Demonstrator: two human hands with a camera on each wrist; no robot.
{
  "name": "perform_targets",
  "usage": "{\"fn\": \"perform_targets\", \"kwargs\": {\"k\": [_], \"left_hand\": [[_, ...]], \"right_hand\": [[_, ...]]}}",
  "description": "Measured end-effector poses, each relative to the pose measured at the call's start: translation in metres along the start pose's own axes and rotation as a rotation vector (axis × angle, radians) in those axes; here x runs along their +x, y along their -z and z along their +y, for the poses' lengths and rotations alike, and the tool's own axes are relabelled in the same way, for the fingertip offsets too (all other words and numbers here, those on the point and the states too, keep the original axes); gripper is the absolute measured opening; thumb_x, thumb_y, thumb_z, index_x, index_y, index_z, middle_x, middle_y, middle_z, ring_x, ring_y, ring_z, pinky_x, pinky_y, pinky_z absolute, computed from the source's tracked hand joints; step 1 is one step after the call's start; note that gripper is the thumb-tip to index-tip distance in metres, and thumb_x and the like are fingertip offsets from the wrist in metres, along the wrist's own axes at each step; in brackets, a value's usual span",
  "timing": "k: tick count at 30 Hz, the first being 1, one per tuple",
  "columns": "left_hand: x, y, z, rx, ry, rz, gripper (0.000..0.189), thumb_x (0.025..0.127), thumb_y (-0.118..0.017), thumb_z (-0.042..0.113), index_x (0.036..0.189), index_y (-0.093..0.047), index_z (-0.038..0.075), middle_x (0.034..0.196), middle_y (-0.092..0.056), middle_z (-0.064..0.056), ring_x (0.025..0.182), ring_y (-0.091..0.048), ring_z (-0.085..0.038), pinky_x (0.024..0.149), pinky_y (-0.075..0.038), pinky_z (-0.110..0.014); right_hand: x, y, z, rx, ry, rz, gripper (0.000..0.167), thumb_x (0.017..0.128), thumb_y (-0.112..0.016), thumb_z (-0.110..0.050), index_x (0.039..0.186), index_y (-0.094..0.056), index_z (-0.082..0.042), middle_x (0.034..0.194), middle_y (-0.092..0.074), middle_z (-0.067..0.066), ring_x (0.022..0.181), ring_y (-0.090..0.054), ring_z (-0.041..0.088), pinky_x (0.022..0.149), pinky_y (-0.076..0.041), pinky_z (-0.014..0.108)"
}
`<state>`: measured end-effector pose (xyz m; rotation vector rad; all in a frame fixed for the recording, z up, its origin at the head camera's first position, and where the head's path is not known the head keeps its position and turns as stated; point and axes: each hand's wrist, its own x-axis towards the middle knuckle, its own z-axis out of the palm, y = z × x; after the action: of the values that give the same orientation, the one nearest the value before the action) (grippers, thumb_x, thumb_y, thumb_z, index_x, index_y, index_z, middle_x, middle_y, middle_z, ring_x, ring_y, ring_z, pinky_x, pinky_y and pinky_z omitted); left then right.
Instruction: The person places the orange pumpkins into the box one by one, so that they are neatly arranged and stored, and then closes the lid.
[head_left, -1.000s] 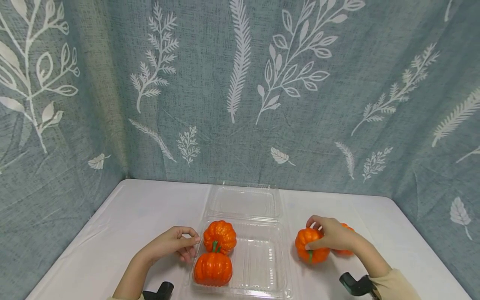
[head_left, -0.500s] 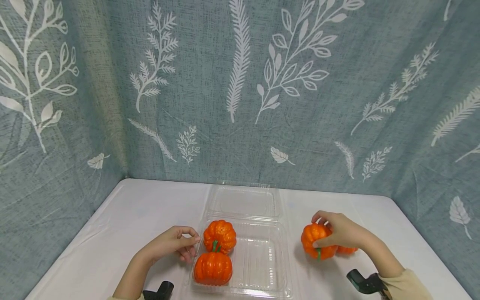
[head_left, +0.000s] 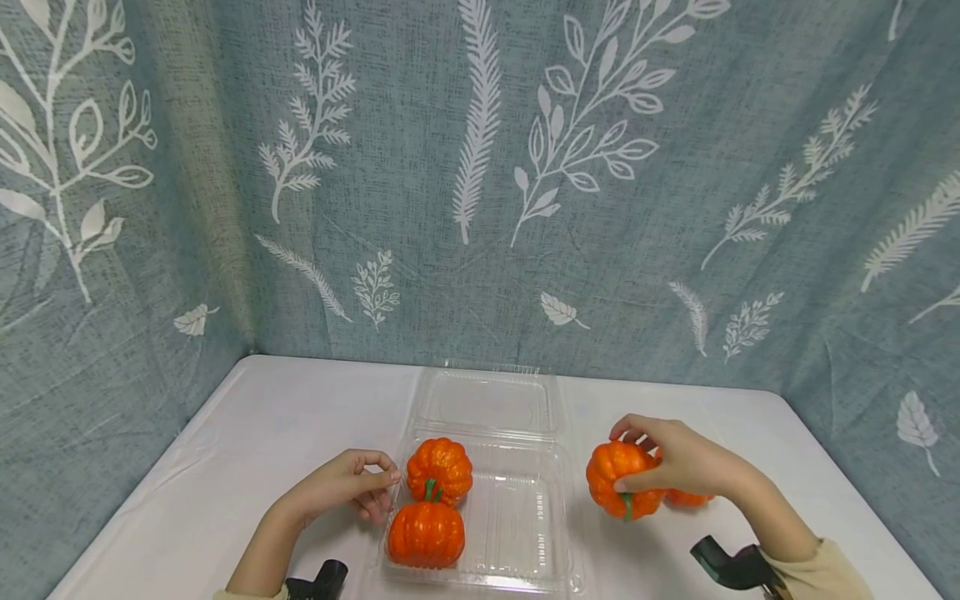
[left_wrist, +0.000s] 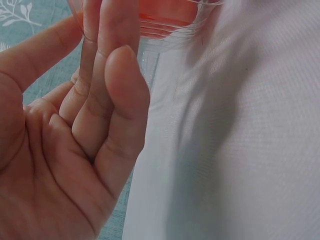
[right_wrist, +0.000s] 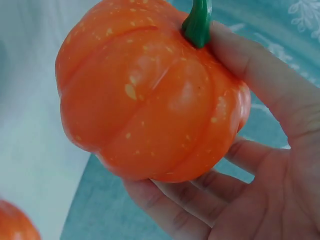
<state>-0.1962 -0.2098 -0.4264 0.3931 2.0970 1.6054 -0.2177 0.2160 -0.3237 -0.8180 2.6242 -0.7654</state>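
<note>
My right hand (head_left: 682,457) grips an orange pumpkin (right_wrist: 150,95) with a green stem, thumb beside the stem and fingers around the far side. It is held to the right of a clear plastic container (head_left: 573,533), above its own shadow. Two more pumpkins, a rear one (head_left: 439,468) and a front one (head_left: 426,536), sit in the container's left half, stems facing each other. At the container's left rim, my left hand (head_left: 348,487) pinches the edge between thumb and fingertips. In the left wrist view, its other fingers (left_wrist: 127,100) are bent beside the container's ribbed wall.
Another pumpkin (head_left: 688,498) lies on the white table (head_left: 300,408) behind the right hand, partly hidden. The container's lid (head_left: 487,404) is folded back toward the blue-green leaf-patterned curtain (head_left: 420,167). Black wrist mounts (head_left: 731,565) stick out below both hands.
My right hand has raised the pumpkin, shifting right and then back left toward the container. The left hand and the two pumpkins in the container have stayed put.
</note>
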Motion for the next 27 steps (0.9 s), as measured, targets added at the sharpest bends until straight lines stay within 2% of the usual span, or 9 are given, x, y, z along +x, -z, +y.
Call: {"fn": "perform_targets", "kwargs": {"k": [8, 16, 20, 27], "left_hand": [[0.0, 0.0, 0.0, 0.004, -0.003, 0.007, 0.028, 0.093, -0.054, 0.024, 0.095, -0.058, -0.004, 0.068, -0.066, -0.004, 0.056, -0.063, -0.012, 0.055, -0.052, -0.028], [0.001, -0.001, 0.001, 0.004, 0.0, 0.011, 0.026, 0.093, -0.054, 0.022, 0.094, -0.057, -0.004, 0.067, -0.065, -0.003, 0.055, -0.063, -0.011, 0.055, -0.051, -0.027], [0.0, -0.001, 0.001, -0.002, 0.004, 0.013, 0.025, 0.093, -0.054, 0.022, 0.094, -0.058, -0.003, 0.067, -0.065, -0.002, 0.055, -0.063, -0.011, 0.054, -0.051, -0.027], [0.0, -0.001, 0.001, -0.006, 0.008, 0.015, 0.026, 0.094, -0.053, 0.021, 0.095, -0.057, -0.004, 0.068, -0.065, -0.003, 0.054, -0.062, -0.011, 0.054, -0.051, -0.027]], "right_hand": [[0.007, -0.006, -0.022, 0.065, 0.044, -0.028, 0.046, 0.076, -0.075, -0.035, 0.109, -0.054, -0.012, 0.103, -0.06, 0.004, 0.094, -0.056, 0.022, 0.071, -0.05, 0.025], [0.023, -0.02, -0.038, 0.11, 0.088, 0.007, 0.045, 0.075, -0.076, -0.035, 0.109, -0.054, -0.015, 0.102, -0.059, 0.001, 0.094, -0.057, 0.02, 0.07, -0.051, 0.023], [0.03, -0.025, -0.045, 0.112, 0.086, 0.028, 0.045, 0.074, -0.076, -0.037, 0.109, -0.055, -0.017, 0.102, -0.059, -0.001, 0.095, -0.056, 0.019, 0.07, -0.05, 0.023], [0.038, -0.032, -0.049, 0.075, 0.138, 0.059, 0.047, 0.075, -0.075, -0.038, 0.109, -0.056, -0.012, 0.103, -0.06, 0.002, 0.095, -0.057, 0.019, 0.069, -0.05, 0.023]]}}
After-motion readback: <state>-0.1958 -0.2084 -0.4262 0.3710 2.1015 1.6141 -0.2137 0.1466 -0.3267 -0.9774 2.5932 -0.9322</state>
